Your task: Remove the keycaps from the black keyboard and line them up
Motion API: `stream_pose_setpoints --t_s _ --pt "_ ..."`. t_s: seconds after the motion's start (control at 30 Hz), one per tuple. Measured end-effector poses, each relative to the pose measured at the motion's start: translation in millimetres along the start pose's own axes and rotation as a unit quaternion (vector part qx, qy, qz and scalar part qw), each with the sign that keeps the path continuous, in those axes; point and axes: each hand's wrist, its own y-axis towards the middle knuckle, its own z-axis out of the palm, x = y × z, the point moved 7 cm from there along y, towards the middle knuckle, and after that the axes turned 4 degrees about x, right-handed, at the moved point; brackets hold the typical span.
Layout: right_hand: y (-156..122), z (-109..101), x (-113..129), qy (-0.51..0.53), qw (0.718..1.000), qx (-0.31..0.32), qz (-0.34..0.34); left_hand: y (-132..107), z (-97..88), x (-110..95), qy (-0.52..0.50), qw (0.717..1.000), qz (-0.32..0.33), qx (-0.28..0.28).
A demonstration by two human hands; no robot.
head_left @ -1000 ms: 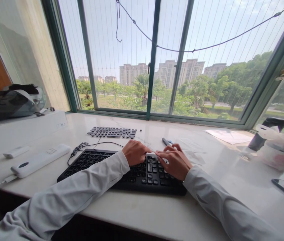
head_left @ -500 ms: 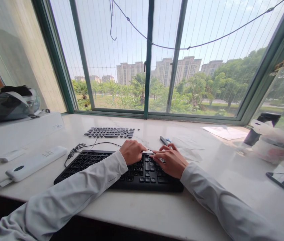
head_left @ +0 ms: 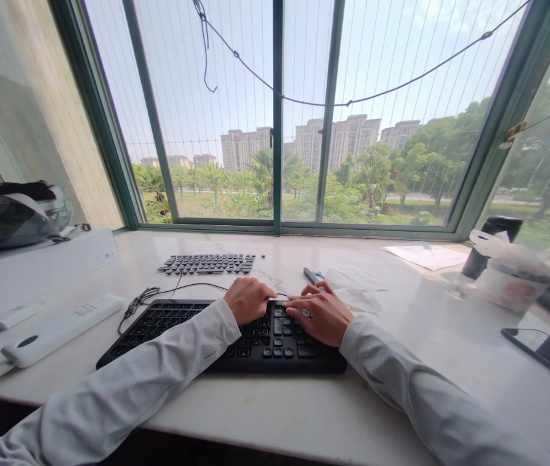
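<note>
A black keyboard (head_left: 192, 353) lies in front of me, its left and middle keys stripped of caps while the number block at right keeps caps. My left hand (head_left: 250, 301) rests over its upper middle, fingers curled and the index tip pointing at the rear edge. Beside it my right hand (head_left: 321, 314) bends over the number block, fingertips drawn together near the left hand's. A small shiny thing shows under the right palm, too hidden to name. What the fingertips pinch, if anything, is hidden. Behind the keyboard lie rows of loose keycaps (head_left: 207, 264).
A grey-handled tool (head_left: 310, 276) and crumpled clear plastic (head_left: 357, 288) lie behind my right hand. At left are a white power bank (head_left: 66, 330) and a helmet (head_left: 17, 217) on a box. A phone (head_left: 547, 356), paper (head_left: 428, 255) and bagged tub (head_left: 512, 278) sit at right.
The view has tilted up and shifted slightly, so everything sits a little lower and further left. Both hands stay at nearly the same place on the keyboard, with slight finger movement.
</note>
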Motion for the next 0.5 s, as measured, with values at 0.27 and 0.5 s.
stream_pose_setpoints --t_s 0.27,0.5 --pt "-2 0 1 0.000 1.000 -0.008 -0.007 5 -6.3 16 0.014 0.999 -0.031 -0.026" --pt "-4 -6 -15 -0.004 0.999 -0.044 0.027 49 9.5 62 0.077 0.992 -0.071 0.075"
